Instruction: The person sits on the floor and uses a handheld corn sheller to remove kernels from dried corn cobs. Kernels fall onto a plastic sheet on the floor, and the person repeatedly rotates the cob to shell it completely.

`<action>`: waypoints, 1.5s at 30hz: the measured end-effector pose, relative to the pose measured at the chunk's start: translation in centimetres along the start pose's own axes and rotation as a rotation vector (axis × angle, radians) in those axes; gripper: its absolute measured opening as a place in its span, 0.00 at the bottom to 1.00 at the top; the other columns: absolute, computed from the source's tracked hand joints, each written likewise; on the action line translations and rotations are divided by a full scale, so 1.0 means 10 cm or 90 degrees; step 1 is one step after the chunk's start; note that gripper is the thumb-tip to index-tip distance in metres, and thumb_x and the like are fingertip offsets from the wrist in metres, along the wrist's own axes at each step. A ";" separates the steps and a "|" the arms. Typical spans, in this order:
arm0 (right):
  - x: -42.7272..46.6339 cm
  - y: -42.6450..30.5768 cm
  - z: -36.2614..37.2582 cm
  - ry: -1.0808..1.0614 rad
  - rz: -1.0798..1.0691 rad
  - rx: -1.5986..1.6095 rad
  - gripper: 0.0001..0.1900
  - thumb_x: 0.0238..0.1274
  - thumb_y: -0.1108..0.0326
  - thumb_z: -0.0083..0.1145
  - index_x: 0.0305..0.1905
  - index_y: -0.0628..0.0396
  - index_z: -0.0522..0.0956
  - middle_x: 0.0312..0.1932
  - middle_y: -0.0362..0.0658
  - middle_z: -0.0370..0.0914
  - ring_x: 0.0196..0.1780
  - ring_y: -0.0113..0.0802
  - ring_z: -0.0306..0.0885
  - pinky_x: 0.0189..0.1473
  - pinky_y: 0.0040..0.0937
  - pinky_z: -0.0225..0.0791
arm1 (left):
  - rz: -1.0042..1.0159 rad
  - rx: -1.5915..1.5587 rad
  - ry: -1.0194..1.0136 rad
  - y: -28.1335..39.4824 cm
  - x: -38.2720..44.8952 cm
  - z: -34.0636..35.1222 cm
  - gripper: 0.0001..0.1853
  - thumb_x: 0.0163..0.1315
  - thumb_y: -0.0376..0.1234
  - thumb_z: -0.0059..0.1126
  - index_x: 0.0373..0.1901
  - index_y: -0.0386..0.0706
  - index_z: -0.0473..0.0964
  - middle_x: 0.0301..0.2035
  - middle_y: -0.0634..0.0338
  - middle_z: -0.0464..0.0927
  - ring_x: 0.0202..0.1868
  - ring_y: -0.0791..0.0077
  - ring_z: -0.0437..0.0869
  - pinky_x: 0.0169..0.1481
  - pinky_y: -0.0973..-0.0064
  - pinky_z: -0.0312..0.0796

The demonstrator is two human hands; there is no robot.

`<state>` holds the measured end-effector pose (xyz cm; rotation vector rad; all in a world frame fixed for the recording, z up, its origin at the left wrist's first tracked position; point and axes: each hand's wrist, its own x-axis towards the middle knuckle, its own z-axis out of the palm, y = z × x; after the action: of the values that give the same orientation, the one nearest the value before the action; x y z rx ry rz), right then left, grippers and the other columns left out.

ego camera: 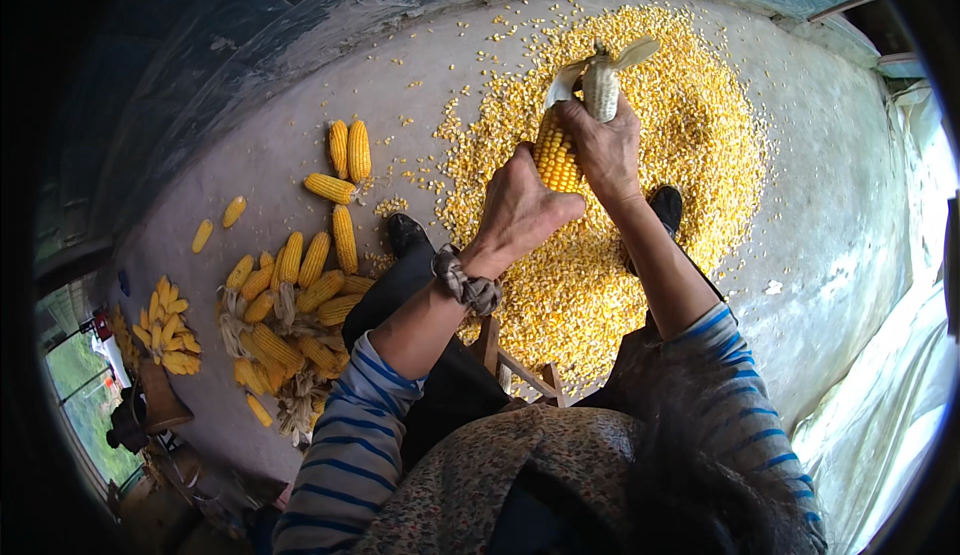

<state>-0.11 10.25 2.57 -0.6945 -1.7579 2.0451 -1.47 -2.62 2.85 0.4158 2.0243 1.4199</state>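
My left hand grips a yellow ear of corn from its lower left side, with the thumb stretched across below it. My right hand holds a pale stripped corncob with dry husk leaves at its top, pressed close against the upper right side of the ear. Where cob and ear meet is partly hidden by the fingers. Beneath both hands spreads a wide heap of loose corn kernels on the floor.
Whole ears lie piled on the concrete floor at the left, some with husks. A smaller pile of ears lies farther left. My black shoes flank the kernels. A wooden stool frame shows between my legs. Pale plastic sheeting hangs at the right.
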 end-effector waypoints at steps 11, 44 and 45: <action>0.09 -0.28 -0.21 -0.112 0.146 0.039 0.14 0.59 0.62 0.61 0.43 0.60 0.74 0.28 0.41 0.77 0.23 0.23 0.72 0.20 0.20 0.65 | -0.054 -0.199 -0.129 0.10 -0.03 -0.24 0.19 0.49 0.33 0.66 0.43 0.38 0.75 0.31 0.64 0.78 0.31 0.78 0.79 0.33 0.78 0.73; 0.03 -0.04 -0.03 0.007 0.068 -0.002 0.10 0.55 0.68 0.64 0.38 0.61 0.77 0.26 0.38 0.75 0.28 0.24 0.70 0.29 0.29 0.66 | 0.123 0.397 0.169 -0.02 -0.08 0.16 0.21 0.41 0.28 0.65 0.37 0.30 0.67 0.24 0.45 0.78 0.29 0.51 0.81 0.34 0.58 0.73; 0.01 -0.06 -0.01 0.021 0.041 -0.034 0.09 0.56 0.69 0.63 0.38 0.61 0.77 0.25 0.37 0.75 0.28 0.24 0.70 0.29 0.29 0.66 | 0.077 0.350 0.142 -0.02 -0.08 0.11 0.21 0.41 0.29 0.64 0.36 0.30 0.68 0.24 0.46 0.79 0.28 0.52 0.81 0.33 0.59 0.73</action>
<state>-0.19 10.47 3.16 -0.8069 -1.7986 2.0228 -0.13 -2.31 2.68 0.6414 2.6100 0.9875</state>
